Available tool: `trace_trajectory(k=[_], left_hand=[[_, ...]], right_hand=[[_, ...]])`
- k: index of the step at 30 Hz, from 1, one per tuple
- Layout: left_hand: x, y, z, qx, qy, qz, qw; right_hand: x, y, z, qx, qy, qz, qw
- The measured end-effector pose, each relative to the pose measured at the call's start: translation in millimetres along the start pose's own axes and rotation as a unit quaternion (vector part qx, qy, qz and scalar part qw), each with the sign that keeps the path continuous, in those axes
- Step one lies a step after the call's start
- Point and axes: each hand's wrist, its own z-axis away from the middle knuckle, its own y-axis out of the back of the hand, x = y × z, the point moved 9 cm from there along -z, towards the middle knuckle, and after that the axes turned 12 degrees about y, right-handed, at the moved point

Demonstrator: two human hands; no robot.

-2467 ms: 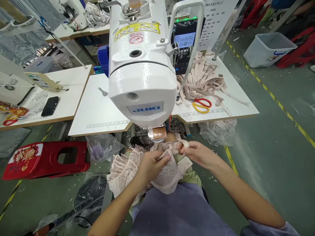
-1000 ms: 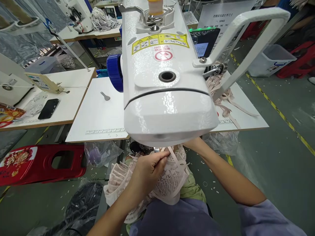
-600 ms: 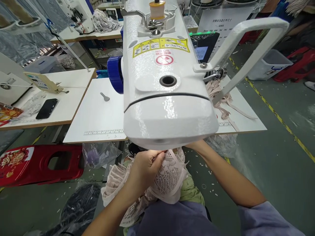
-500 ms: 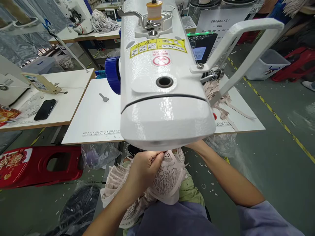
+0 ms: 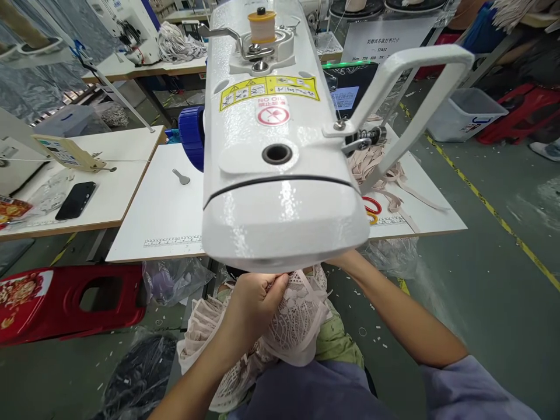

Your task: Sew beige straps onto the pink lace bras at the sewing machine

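Note:
Pale pink lace fabric hangs over my lap, below the front of a white sewing machine. My left hand pinches the fabric's upper edge between thumb and fingers, just under the machine head. Only the wrist side of my right hand shows; its fingers are hidden beneath the machine head, so what they hold cannot be made out. More gathered lace lies to the left of my left forearm.
The white table bears beige straps, red-handled scissors and a small grey tool. A black phone lies on the left table. A red stool is at lower left.
The view has shifted slightly, so the machine head sits a little further left and more of the scissors shows. Both hands stay in nearly the same place, my left still pinching the lace.

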Motion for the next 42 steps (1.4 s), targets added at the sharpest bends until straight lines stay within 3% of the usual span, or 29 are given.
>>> trace_trajectory(k=[5, 18, 31, 38, 42], left_hand=[[0.2, 2.1, 5.4, -0.003, -0.027, -0.028, 0.999], [1.7, 15.0, 23.7, 0.082, -0.065, -0.041, 0.994], [10.5, 5.2, 26.7, 0.074, -0.106, -0.066, 0.989], [6.4, 3.8, 30.5, 0.077, -0.118, -0.047, 0.989], [-6.5, 3.3, 31.6, 0.076, -0.086, -0.078, 0.990]], right_hand=[[5.9, -0.8, 1.7, 0.024, -0.009, 0.004, 1.000], [17.6, -11.3, 5.5, 0.098, -0.020, -0.009, 0.995], [14.2, -5.7, 8.7, 0.107, -0.013, -0.019, 0.994], [10.0, -3.7, 10.9, 0.118, 0.000, -0.011, 0.993], [9.0, -0.9, 13.7, 0.136, -0.002, -0.027, 0.990]])
